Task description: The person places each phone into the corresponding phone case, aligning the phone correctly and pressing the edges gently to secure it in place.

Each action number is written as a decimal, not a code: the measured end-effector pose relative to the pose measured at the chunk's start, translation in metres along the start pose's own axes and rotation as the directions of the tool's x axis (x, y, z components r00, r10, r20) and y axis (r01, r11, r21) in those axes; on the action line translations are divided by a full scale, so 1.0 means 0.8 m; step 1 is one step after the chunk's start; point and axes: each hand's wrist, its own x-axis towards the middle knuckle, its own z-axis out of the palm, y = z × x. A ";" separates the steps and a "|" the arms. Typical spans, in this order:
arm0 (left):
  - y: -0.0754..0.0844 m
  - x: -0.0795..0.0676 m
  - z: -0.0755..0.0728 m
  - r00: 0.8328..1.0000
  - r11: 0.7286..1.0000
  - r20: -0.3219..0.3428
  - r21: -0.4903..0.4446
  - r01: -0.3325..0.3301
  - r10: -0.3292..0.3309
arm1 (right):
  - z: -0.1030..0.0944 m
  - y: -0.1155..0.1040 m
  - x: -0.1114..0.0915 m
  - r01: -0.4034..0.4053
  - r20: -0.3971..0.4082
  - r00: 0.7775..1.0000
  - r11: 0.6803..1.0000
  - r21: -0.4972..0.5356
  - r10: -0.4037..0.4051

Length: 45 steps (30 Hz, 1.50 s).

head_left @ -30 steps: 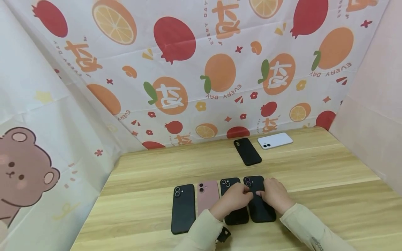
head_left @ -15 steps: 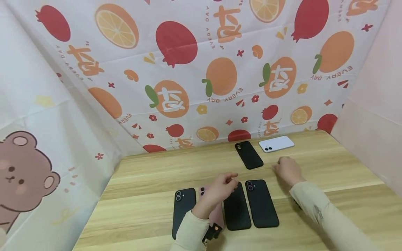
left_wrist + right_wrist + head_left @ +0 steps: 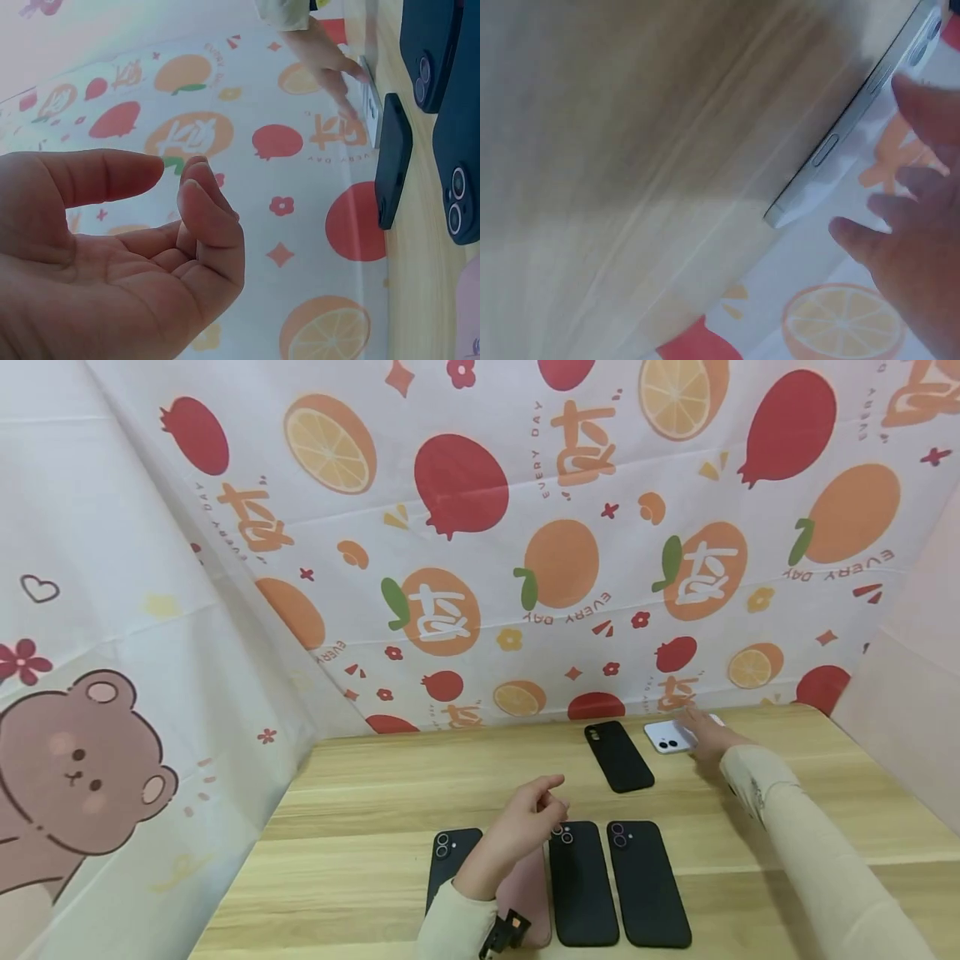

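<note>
At the back right of the table, my right hand (image 3: 707, 733) reaches over a white phone (image 3: 666, 737) lying flat with its two-lens camera showing. In the right wrist view its fingers are spread and the thumb tip is at the phone's side edge (image 3: 826, 150). My left hand (image 3: 527, 814) hovers over the front row, fingers loosely bent and thumb apart, holding nothing. Beneath it lies a pink phone (image 3: 528, 906), partly hidden by the forearm. Beside that lie a black phone (image 3: 585, 889) and another black phone (image 3: 649, 889) on the right.
A dark phone (image 3: 447, 856) lies at the row's left end, partly behind the left sleeve. A slim black phone or case (image 3: 619, 758) lies at the back, left of the white phone. Fruit-printed cloth (image 3: 480, 677) hangs along the table's back edge.
My right hand has left the rightmost black phone and moved back and right to the white phone. My left hand has lifted off the row and drawn left. The head view has shifted slightly.
</note>
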 end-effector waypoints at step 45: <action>-0.002 0.004 -0.001 0.997 0.999 0.059 -0.012 -0.049 0.050 | 0.031 0.011 -0.038 0.024 -0.224 0.974 0.994 -0.104 -0.046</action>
